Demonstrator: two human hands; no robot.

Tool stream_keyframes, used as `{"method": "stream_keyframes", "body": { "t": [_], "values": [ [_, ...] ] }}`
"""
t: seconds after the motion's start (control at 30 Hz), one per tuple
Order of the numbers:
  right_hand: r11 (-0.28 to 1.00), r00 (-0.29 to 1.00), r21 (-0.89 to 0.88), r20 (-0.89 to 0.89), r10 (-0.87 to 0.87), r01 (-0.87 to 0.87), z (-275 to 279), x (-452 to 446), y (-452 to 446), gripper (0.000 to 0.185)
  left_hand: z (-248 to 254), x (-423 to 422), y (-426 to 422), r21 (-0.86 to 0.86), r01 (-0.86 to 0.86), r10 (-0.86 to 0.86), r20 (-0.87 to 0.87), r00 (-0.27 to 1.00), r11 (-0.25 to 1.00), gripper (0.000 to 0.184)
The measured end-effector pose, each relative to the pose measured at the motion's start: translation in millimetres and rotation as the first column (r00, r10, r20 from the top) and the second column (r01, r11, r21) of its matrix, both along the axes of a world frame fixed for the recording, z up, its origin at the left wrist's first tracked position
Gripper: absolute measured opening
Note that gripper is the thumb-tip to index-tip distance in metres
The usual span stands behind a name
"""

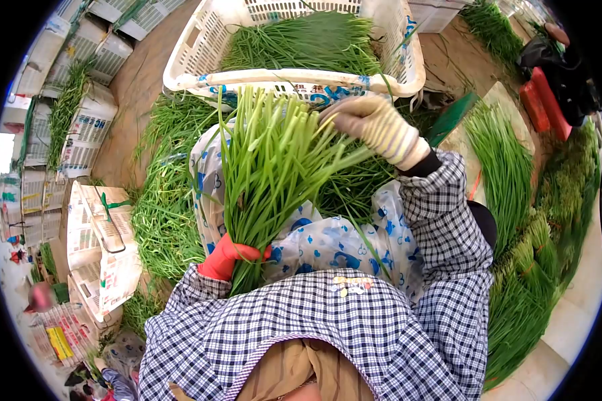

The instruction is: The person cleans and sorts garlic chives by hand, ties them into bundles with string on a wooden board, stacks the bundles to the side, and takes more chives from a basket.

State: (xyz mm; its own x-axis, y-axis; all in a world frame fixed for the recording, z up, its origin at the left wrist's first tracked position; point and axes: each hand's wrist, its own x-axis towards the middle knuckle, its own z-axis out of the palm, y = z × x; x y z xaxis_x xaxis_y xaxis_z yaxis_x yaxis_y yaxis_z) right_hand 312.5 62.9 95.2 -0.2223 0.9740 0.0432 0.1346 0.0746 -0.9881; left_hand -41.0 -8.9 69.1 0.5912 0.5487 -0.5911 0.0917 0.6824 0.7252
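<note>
A thick bunch of long green stalks (261, 174) stands upright in front of my chest, its pale ends fanned out at the top. My left hand (229, 258), in a red glove, is wrapped round its lower part. My right hand (374, 125), in a striped cream glove with darker fingers, is at the upper right edge of the bunch. Its fingers are pressed together on a few stalk ends, partly hidden by them. Beneath the bunch, clear plastic with blue prints (341, 246) covers my lap.
A white crate (247, 79) holding green stalks stands ahead. Loose stalks (164, 194) lie at the left near a tipped white crate (104, 247). Tied bundles (525, 287) and a red object (545, 103) are at the right. Another person's sleeve (119, 382) shows at the lower left.
</note>
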Motion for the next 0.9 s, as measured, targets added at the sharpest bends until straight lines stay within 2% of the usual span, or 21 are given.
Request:
{"method": "stream_keyframes", "body": {
  "t": [0.03,0.07,0.1,0.13,0.17,0.2,0.23,0.3,0.37,0.4,0.43,0.47,0.5,0.53,0.57,0.63,0.67,0.7,0.77,0.8,0.9],
  "values": [
    [0.992,0.989,-0.009,-0.074,-0.125,0.125,6,4,-7,0.022,-5,-4,1,-0.035,-0.011,0.013,0.057,0.998,0.999,0.064],
    [0.972,0.961,0.066,-0.174,-0.213,0.227,5,18,-13,0.022,-12,-8,1,-0.035,-0.004,0.006,0.056,0.998,0.999,0.064],
    [0.935,0.918,0.130,-0.275,-0.285,0.329,3,37,-21,0.022,-20,-13,0,-0.105,-0.044,0.060,0.150,0.987,0.993,0.070],
    [0.899,0.885,0.066,-0.221,-0.410,0.433,0,51,-30,0.024,-26,-15,-1,-0.177,-0.082,0.123,0.240,0.963,0.981,0.076],
    [0.848,0.838,0.009,-0.159,-0.522,0.530,-6,63,-37,0.027,-30,-16,-2,-0.178,-0.088,0.130,0.242,0.962,0.980,0.076],
    [0.878,0.703,0.034,0.583,-0.406,0.478,-18,64,-35,0.042,-32,-18,-3,-0.265,-0.124,0.207,0.312,0.927,0.956,0.079],
    [0.949,0.160,0.004,0.985,-0.057,0.315,-31,65,-33,0.060,-31,-17,-2,-0.292,-0.146,0.244,0.332,0.911,0.945,0.080],
    [0.987,-0.007,0.089,0.996,-0.089,0.131,-38,38,-54,0.079,-28,-14,1,-0.348,-0.185,0.316,0.368,0.875,0.919,0.084],
    [0.991,0.322,0.083,0.940,-0.114,0.108,-37,14,-54,0.091,-26,-10,4,-0.330,-0.122,0.253,0.388,0.886,0.936,0.081],
    [0.994,0.630,0.003,0.773,-0.069,0.106,-34,6,-49,0.103,-22,-7,3,-0.324,-0.108,0.237,0.391,0.889,0.940,0.081],
    [0.996,0.845,0.005,0.529,-0.078,0.089,-35,-5,-50,0.107,-13,-3,0,-0.278,-0.149,0.236,0.310,0.921,0.949,0.079],
    [0.995,0.922,0.023,0.373,-0.100,0.098,-36,-14,-49,0.108,-4,2,-1,-0.225,-0.185,0.236,0.228,0.945,0.957,0.078],
    [0.993,0.971,0.039,0.208,-0.117,0.111,-37,-21,-46,0.109,2,4,-1,-0.217,-0.194,0.242,0.225,0.944,0.957,0.078],
    [0.981,0.987,0.127,0.044,-0.154,0.147,-57,-24,-42,0.098,6,8,-2,-0.186,-0.189,0.225,0.196,0.954,0.964,0.077],
    [0.981,0.988,0.132,0.044,-0.146,0.140,-54,-26,-39,0.098,8,10,-2,-0.157,-0.183,0.208,0.167,0.964,0.971,0.077],
    [0.987,0.987,0.023,0.029,-0.160,0.159,-47,-32,-36,0.076,7,7,-4,-0.149,-0.169,0.194,0.174,0.965,0.974,0.078],
    [0.975,0.968,-0.130,-0.153,-0.201,0.182,-39,-40,-35,0.044,4,6,-4,-0.169,-0.164,0.197,0.199,0.960,0.972,0.078],
    [0.974,0.968,-0.131,-0.150,-0.202,0.183,-37,-43,-34,0.044,3,6,-4,-0.190,-0.156,0.198,0.224,0.954,0.969,0.078],
    [0.906,0.906,-0.350,-0.257,-0.337,0.238,-35,-47,-33,0.024,5,10,-4,-0.208,-0.166,0.212,0.224,0.951,0.964,0.079],
    [0.900,0.870,-0.295,-0.283,-0.404,0.322,-30,-53,-36,0.014,5,11,-4,-0.224,-0.180,0.230,0.222,0.947,0.958,0.081],
    [0.899,0.876,-0.204,-0.223,-0.428,0.387,-13,-41,-48,0.013,-13,-6,-2,-0.311,-0.146,0.243,0.297,0.923,0.939,0.084]
  ]
}}
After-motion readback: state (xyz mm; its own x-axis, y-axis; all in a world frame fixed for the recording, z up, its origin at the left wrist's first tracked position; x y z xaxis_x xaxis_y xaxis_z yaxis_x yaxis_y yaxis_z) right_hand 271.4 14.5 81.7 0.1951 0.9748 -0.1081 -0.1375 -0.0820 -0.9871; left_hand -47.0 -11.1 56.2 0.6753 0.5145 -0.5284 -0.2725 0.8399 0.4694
